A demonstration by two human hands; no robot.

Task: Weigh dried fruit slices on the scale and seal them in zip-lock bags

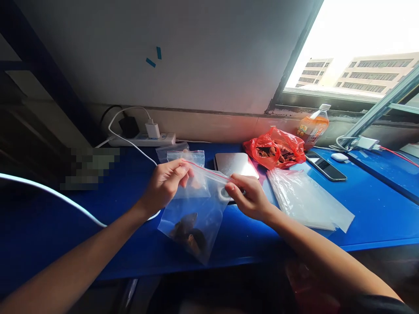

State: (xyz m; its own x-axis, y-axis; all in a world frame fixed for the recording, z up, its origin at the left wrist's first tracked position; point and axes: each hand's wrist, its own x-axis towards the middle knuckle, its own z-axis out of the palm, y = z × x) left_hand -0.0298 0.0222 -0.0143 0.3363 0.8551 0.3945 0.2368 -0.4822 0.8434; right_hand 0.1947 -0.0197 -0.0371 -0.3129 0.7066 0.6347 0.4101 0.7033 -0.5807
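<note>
Pinching a clear zip bag [212, 213] by its top edge with both hands here. Left hand [168, 181] is closed up, thumb pressed against curled fingers on the left end of the red strip [207, 169]. Right hand [247, 194] has the other end, thumb and fingers folded down on it too, so the strip is pulled pretty much straight between them. Can't tell if the zip is sealed.

A few dark dried pieces [190, 235] sit down in the bottom of the bag, which hangs over the near part of the blue table [124, 248]. Behind it there's another small zip bag [186, 155] and a silver-topped scale [232, 163]; the held bag and right hand cover part of the scale's near side. Far right of that is a red plastic bag [297, 159], open, full of brown dried stuff, with an orange drink bottle [316, 124] behind it. Right of the hands: a pile of clear bags [307, 200], then a phone [327, 167]. Power strip [140, 139] is far left by the wall.

Mouth of the held bag points up and far, bottom points down and near; long axis slants from far right to near left.
</note>
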